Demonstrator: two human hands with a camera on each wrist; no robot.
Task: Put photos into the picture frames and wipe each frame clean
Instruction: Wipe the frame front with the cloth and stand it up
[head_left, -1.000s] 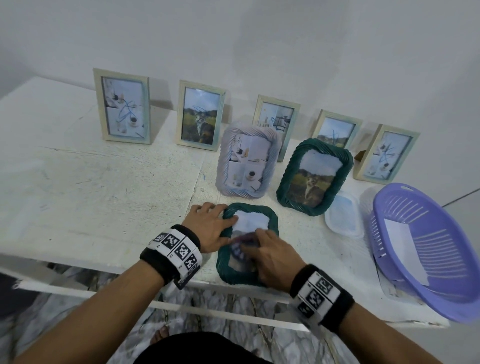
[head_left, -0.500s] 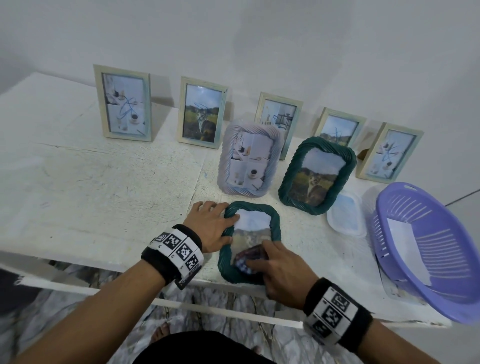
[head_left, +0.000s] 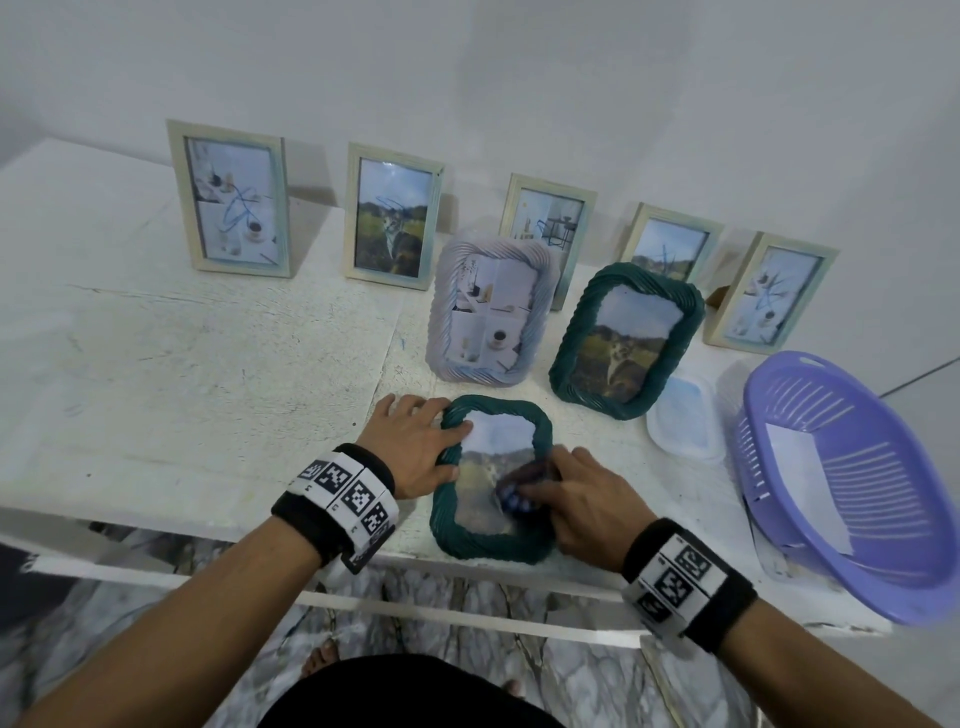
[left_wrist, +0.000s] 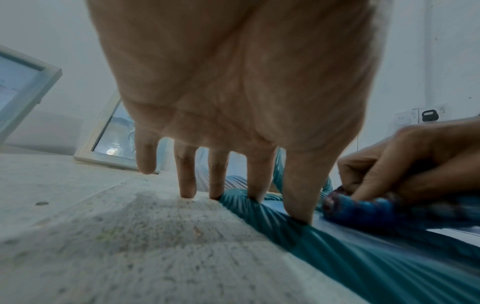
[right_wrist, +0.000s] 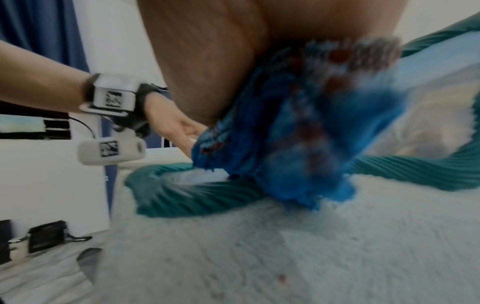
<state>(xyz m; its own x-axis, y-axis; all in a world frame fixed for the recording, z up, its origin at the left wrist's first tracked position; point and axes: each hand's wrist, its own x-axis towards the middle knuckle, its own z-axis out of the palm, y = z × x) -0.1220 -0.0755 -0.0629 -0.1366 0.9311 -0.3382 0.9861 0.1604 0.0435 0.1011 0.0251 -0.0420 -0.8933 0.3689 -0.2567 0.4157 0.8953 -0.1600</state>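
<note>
At counter (head_left: 156, 364) front edge: green frame (head_left: 491, 543) flat, long axis running away from person. Left hand (head_left: 410, 447) fingers spread, pressing left rim. Right hand (head_left: 582, 501) fingers bunched on blue cloth (head_left: 511, 499) at glass right side; unwiped glass lies leftward.

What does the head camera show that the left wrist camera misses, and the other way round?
Only the head view shows the purple basket and the standing green frame. Only the left wrist view shows the left hand's fingertips pressing the lying green frame, and a wall socket. Both show the right hand rubbing a blue cloth on its glass.
</note>
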